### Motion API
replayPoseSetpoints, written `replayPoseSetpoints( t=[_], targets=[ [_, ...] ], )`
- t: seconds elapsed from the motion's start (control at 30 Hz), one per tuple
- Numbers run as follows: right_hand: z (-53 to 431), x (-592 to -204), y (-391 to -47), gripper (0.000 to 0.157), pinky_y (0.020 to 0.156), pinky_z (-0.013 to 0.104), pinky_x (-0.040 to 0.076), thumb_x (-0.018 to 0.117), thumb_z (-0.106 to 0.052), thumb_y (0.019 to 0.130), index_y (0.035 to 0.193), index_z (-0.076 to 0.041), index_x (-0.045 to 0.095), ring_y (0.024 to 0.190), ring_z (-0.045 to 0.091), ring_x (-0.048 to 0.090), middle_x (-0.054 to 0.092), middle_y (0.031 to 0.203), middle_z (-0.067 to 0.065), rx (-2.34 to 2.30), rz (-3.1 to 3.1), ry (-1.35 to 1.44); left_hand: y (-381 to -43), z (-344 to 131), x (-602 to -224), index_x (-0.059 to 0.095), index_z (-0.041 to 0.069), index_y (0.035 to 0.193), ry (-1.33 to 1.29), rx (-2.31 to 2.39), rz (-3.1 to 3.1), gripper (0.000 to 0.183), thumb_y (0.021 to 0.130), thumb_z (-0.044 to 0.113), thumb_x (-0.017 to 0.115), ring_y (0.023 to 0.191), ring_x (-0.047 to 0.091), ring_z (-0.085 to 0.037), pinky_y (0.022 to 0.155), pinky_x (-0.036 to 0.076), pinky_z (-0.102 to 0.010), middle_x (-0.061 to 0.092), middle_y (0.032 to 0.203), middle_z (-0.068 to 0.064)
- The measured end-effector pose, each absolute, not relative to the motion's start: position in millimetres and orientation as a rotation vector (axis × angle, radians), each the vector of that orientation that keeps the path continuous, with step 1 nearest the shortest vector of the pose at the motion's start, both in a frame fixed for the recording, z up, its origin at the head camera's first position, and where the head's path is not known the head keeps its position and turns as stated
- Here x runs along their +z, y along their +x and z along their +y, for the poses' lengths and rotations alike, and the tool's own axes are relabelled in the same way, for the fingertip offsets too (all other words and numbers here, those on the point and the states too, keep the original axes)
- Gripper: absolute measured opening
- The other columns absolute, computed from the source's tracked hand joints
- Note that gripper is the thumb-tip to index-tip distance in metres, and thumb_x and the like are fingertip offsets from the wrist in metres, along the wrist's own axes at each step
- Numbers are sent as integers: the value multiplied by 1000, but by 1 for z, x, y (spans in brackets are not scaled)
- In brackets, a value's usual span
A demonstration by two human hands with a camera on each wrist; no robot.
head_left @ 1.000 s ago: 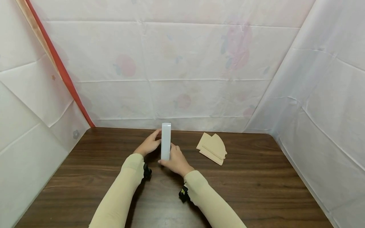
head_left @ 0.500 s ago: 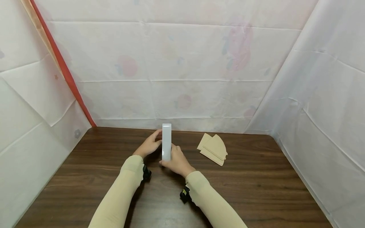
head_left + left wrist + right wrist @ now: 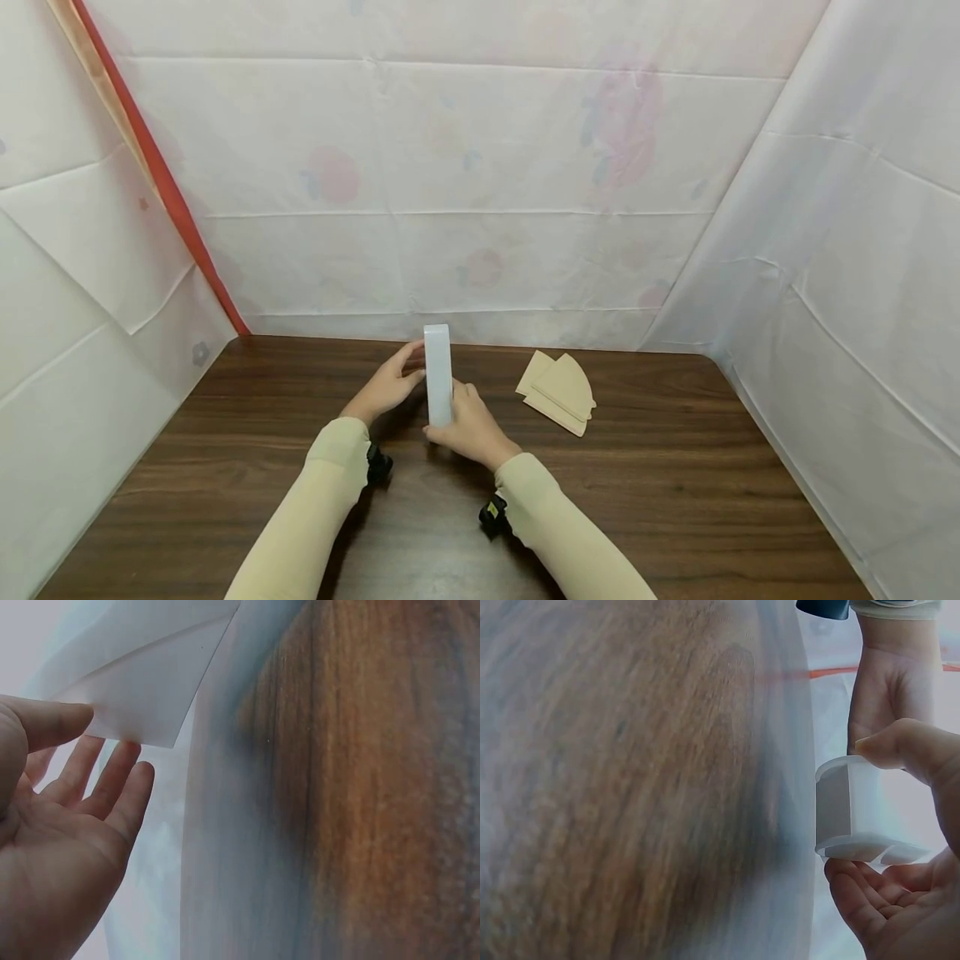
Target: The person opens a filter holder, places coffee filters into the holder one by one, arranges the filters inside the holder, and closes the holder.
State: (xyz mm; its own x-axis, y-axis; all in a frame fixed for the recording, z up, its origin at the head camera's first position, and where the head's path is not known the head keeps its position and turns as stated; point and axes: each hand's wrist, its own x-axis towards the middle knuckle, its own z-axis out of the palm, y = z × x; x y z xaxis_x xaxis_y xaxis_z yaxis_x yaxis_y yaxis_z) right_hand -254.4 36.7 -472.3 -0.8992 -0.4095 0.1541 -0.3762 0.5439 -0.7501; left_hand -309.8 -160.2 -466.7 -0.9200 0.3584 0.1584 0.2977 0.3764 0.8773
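A narrow white plastic holder stands upright between the two hands, its top tilted a little to the left in the head view. The left hand is at its left side; in the left wrist view the thumb and fingertips meet the corner of its smooth wall. Low on the right side, the right hand grips the holder, thumb across the near edge. In the right wrist view, thumb and fingers are on opposite sides of the holder, which shows a grey recessed end.
Several tan, fan-shaped paper coffee filters lie overlapped on the dark wood table, right of the hands. A white printed sheet hangs behind the table and along both sides. Each wrist wears a small black camera.
The holder has gone from straight upright to a slight lean, its base shifted right. My right hand has moved slightly right with it, and my left wrist has drawn back left.
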Motion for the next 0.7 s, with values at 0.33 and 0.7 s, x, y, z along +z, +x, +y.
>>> replayPoseSetpoints(
  t=[0.33, 0.7],
  targets=[
    [45, -467, -249, 86, 81, 34, 51, 81, -23, 82, 152, -2, 36, 100, 18, 50, 52, 118, 9, -1254, 2753, -733, -300, -158, -465, 30, 9, 156, 625, 1637, 2570, 55, 105, 7, 52, 135, 42, -43, 107, 35, -59, 42, 149, -23],
    [58, -466, -242, 86, 82, 34, 52, 79, -23, 80, 151, 1, 37, 103, 19, 53, 53, 122, 11, -1231, 2758, -782, -286, -153, -461, 32, 4, 154, 668, 1585, 2657, 57, 103, 7, 56, 131, 46, -44, 103, 41, -57, 46, 145, -25]
  ],
)
